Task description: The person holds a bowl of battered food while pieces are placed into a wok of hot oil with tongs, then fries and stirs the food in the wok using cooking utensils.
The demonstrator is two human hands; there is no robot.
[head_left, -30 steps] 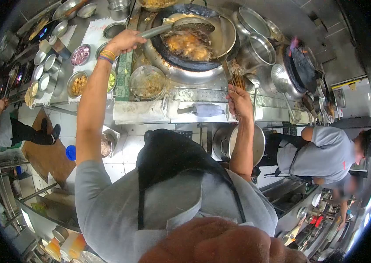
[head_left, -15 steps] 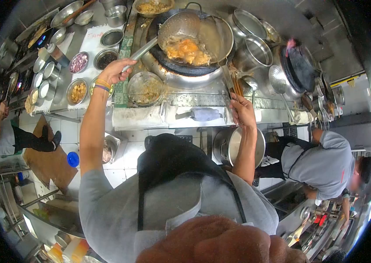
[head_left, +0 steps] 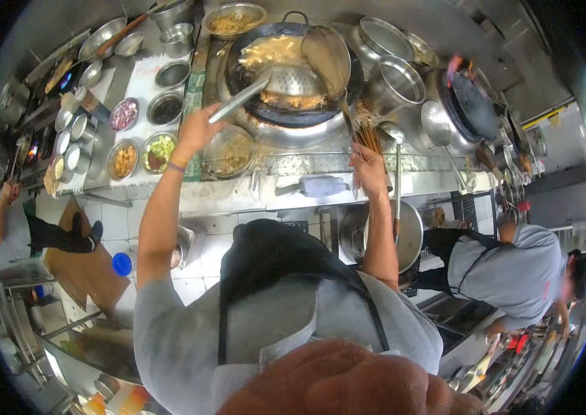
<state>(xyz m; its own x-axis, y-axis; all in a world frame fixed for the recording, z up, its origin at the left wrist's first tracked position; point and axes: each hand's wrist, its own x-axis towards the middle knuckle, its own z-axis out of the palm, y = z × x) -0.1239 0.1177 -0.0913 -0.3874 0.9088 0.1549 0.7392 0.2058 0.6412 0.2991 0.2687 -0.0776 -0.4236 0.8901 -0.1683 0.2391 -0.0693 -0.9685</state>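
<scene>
My left hand (head_left: 199, 128) is wrapped around the handle of a perforated skimmer (head_left: 293, 81), whose bowl is low in a dark wok (head_left: 237, 52). Bubbling oil with pale froth (head_left: 272, 50) shows beyond the bowl. Orange-brown fried food (head_left: 296, 102) lies at its near edge, partly covered by it. My right hand (head_left: 370, 168) is closed on the long handle of a round strainer (head_left: 327, 61), which rests at the wok's right side. Close to that hand are a bundle of thin sticks (head_left: 368, 135) and a ladle (head_left: 393, 131).
Bowls of chopped green vegetables (head_left: 159, 153), orange-brown pieces (head_left: 124, 159) and purple onion (head_left: 125, 114) stand on the left. A steel pot (head_left: 395, 83) and another skimmer (head_left: 437, 123) are on the right. Flame rises by a second wok (head_left: 473, 104). Co-workers stand on both sides.
My left hand has moved right and slightly down, bringing the skimmer bowl toward the wok's near side. Froth shows at the far side. The strainer has shifted a little left, with my right hand still gripping it.
</scene>
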